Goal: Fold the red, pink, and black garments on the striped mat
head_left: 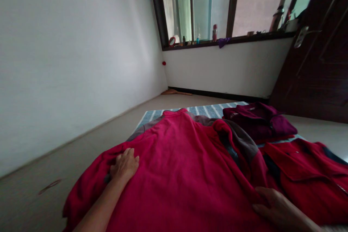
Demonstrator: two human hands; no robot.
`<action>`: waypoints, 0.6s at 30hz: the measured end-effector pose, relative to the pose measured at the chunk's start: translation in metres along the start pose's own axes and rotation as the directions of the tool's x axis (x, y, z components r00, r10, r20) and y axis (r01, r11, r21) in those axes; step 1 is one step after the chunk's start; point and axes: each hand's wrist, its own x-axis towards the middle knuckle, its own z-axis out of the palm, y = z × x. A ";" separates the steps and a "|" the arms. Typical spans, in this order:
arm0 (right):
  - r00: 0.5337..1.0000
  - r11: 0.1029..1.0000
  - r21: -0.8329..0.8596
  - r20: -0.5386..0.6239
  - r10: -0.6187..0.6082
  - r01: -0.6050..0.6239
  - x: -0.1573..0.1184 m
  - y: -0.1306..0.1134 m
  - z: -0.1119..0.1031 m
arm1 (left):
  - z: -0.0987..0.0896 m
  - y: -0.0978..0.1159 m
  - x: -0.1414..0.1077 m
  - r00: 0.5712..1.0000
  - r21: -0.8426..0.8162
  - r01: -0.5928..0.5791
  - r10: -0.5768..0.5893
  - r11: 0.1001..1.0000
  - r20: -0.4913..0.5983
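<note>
A pinkish-red jacket [174,166] with grey shoulder and sleeve parts lies spread before me, its collar pointing away. On its left side rests my left hand [125,163], laid over the cloth near the sleeve, fingers stretched and close together. My right hand [273,204] is at the jacket's lower right edge, thumb and fingers closed about the fabric. The right sleeve bends beside the body of the jacket, leaving a dark gap between them.
A folded purple garment [255,121] sits on a red one at the back right. Another red garment [307,166] with dark panels lies at right. Beneath is a blue-and-white striped cloth [208,110]. A white wall [81,61] runs along the left; a dark door [320,65] stands right.
</note>
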 end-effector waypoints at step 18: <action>0.926 0.854 -0.456 -0.370 0.074 -0.250 0.091 -0.035 -0.084 | 0.004 0.036 -0.010 0.989 0.139 -0.139 0.145 0.980 -0.031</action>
